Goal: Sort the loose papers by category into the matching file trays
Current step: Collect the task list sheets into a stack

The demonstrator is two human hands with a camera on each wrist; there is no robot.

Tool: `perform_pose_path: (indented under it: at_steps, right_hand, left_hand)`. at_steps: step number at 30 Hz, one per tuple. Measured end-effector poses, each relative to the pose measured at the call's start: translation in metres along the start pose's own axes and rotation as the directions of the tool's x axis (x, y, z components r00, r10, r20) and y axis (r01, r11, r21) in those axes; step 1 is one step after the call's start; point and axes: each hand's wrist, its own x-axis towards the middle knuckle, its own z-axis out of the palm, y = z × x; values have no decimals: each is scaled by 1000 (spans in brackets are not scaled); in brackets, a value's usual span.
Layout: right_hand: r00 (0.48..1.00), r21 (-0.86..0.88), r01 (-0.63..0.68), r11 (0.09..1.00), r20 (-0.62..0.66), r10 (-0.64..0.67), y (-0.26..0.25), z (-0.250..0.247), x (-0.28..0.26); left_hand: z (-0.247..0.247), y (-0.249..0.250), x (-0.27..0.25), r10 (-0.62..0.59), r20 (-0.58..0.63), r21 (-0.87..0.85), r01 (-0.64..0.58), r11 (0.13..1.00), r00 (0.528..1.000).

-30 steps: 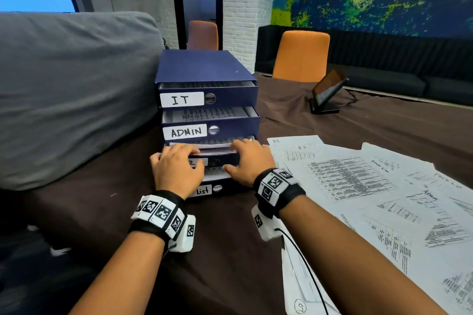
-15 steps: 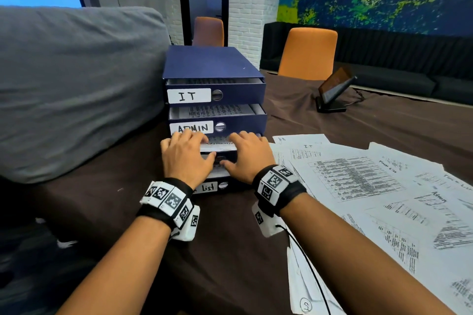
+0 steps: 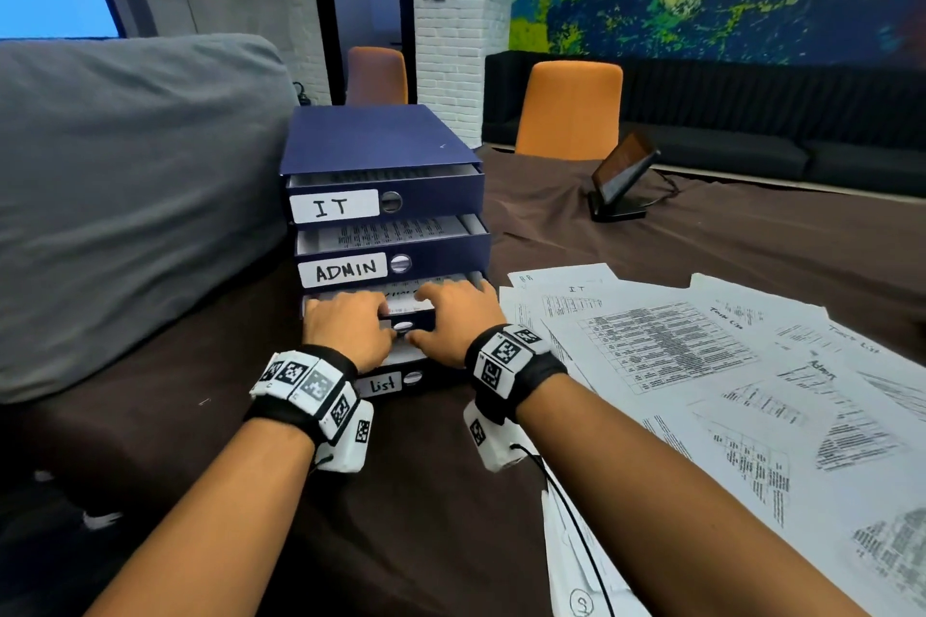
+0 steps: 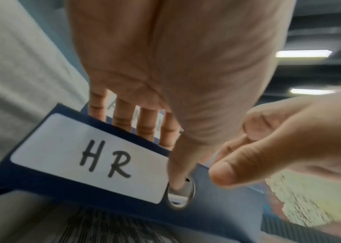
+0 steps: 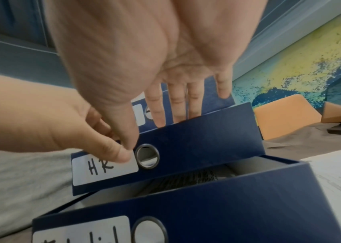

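Observation:
A stack of dark blue file trays stands on the table, labelled IT, ADMIN, HR and list from top to bottom. Each tray is pulled out a little, with printed sheets inside. My left hand and right hand both hold the front of the HR tray, fingers over its top edge and thumbs on its face beside the ring hole. The list tray sits open just below. Loose papers lie spread on the table to the right.
A large grey cushion presses against the left side of the stack. A tablet on a stand sits at the back right, with an orange chair behind. More sheets lie under my right forearm on the brown tablecloth.
Both hands stay on the HR tray's front; the fingers reached further in half a second ago and have drawn back a little. The head view has shifted slightly.

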Motion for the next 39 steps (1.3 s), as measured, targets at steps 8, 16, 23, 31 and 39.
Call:
perform_pose_path:
  at_steps: [8, 16, 23, 31, 39]
  right_hand:
    - [975, 108, -42, 993, -210, 64, 34, -21, -31]
    - [872, 300, -451, 840, -51, 487, 139, -24, -98]
    - [738, -42, -533, 845, 466, 488, 188, -13, -168]
    - [750, -190, -522, 831, 361, 554, 206, -17, -197]
    - [804, -231, -452, 862, 313, 506, 189, -25, -200]
  left_hand:
    - [-3, 15, 0, -12, 109, 16, 10, 1000, 994]
    - [7, 122, -34, 271, -182, -548, -327, 770, 945]
    - [61, 203, -49, 454, 481, -523, -170, 835, 750]
    - [61, 203, -42, 416, 528, -403, -213, 890, 740]
    - [71, 196, -34, 424, 502, -530, -120, 839, 754]
